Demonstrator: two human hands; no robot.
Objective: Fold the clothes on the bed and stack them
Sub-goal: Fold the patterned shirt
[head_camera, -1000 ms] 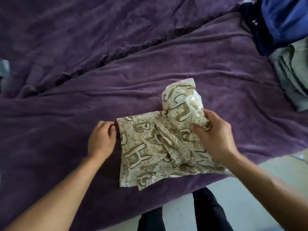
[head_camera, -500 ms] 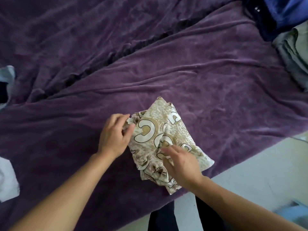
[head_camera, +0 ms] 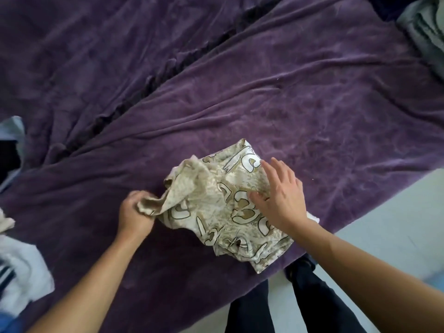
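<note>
The left hand [head_camera: 135, 209] curls its fingers around a bunched corner of the beige patterned garment [head_camera: 223, 203], pinching that fold tight with the knuckles turned up and the forearm running back toward the lower left. From that grip the cloth rises in a loose ridge and spreads away to the right, where the right hand [head_camera: 280, 194] lies flat on it, fingers straight and slightly fanned, palm down, pressing the fabric against the purple blanket [head_camera: 300, 92]. The garment is partly folded and rumpled, cream and tan with dark-outlined letter shapes, its far corner pointing away from the grip and its near edge reaching the bed's edge. Beyond the pressing hand, well apart at the upper right, lie grey folded clothes [head_camera: 425, 32]. On the other side of the grip, at the left edge, sits a white cloth [head_camera: 21, 277].
</note>
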